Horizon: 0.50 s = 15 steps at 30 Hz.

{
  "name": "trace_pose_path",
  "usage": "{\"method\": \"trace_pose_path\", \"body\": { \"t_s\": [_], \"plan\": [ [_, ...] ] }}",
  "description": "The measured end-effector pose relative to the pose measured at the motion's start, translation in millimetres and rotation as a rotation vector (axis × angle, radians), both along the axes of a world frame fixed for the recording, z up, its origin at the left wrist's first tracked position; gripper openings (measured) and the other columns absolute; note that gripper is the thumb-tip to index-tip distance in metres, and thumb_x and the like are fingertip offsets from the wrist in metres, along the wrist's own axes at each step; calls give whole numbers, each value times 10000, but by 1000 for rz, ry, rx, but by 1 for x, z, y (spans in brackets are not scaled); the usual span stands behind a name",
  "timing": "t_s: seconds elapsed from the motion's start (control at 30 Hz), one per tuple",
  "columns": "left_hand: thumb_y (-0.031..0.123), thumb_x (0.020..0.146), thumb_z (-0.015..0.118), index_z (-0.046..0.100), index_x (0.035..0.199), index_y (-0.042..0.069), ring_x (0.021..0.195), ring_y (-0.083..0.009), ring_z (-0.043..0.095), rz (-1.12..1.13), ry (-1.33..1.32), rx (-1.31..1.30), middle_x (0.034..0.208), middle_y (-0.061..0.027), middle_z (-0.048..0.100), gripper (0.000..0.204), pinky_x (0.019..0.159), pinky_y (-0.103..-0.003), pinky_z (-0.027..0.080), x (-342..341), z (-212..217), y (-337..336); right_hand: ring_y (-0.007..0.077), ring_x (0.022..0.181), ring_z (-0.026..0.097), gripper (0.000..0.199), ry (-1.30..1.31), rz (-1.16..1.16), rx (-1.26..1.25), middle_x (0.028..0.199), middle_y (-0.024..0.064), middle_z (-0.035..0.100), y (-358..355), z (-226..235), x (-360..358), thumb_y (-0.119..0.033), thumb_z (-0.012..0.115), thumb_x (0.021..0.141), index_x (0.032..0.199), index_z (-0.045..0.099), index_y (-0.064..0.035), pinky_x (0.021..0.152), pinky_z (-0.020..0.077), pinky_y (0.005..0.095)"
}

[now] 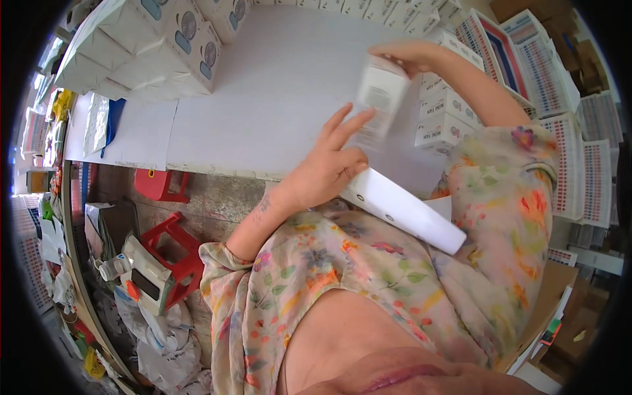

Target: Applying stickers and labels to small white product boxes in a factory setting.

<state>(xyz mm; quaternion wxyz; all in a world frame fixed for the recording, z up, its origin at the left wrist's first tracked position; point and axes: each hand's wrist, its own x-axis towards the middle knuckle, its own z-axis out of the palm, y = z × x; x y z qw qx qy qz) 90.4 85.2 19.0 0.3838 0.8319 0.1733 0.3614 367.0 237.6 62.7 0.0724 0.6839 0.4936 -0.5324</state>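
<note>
My right hand (409, 55) grips the top end of a small white box (383, 89), which stands above the white table and is smeared by motion. My left hand (319, 164) has its thumb and lower fingers closed on the end of a long white carton (408, 212) that slants across my front. Two fingers of that hand stick out toward the small box; whether they touch it I cannot tell. Small round marks show along the carton's edge. Its far end lies against my flowered blouse.
Stacked white fan boxes (141, 49) stand at the table's back left. More small boxes (442, 128) line the right side and far edge. Printed sheets (543, 62) are piled beyond them. Below the white tabletop (263, 85) are red stools (178, 257) and plastic bags (168, 349).
</note>
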Motion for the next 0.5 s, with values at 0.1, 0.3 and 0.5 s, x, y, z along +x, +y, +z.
{"method": "trace_pose_path", "body": {
  "t_s": [0.1,0.3,0.5],
  "plan": [
    [109,911,624,593,865,51,1443,-489,168,222,60,20,1568,-160,295,81,1158,-546,226,-8,-9,2,274,863,705,669,479,-113,126,1314,172,531,-12,12,-34,-493,584,929,1386,450,-24,778,589,395],
    [141,923,612,605,830,61,1468,-412,179,410,254,-27,1559,-98,339,123,1116,-690,140,-27,-34,18,173,776,681,349,-106,260,316,950,88,679,12,41,39,-319,612,877,1035,666,-13,682,547,266],
    [179,912,620,638,821,79,1448,-350,262,392,600,186,1467,-32,461,136,1056,-781,86,-17,-46,26,166,716,639,327,-493,93,858,762,86,666,91,-6,248,-188,644,768,1040,701,-16,600,518,315]
  ]
}}
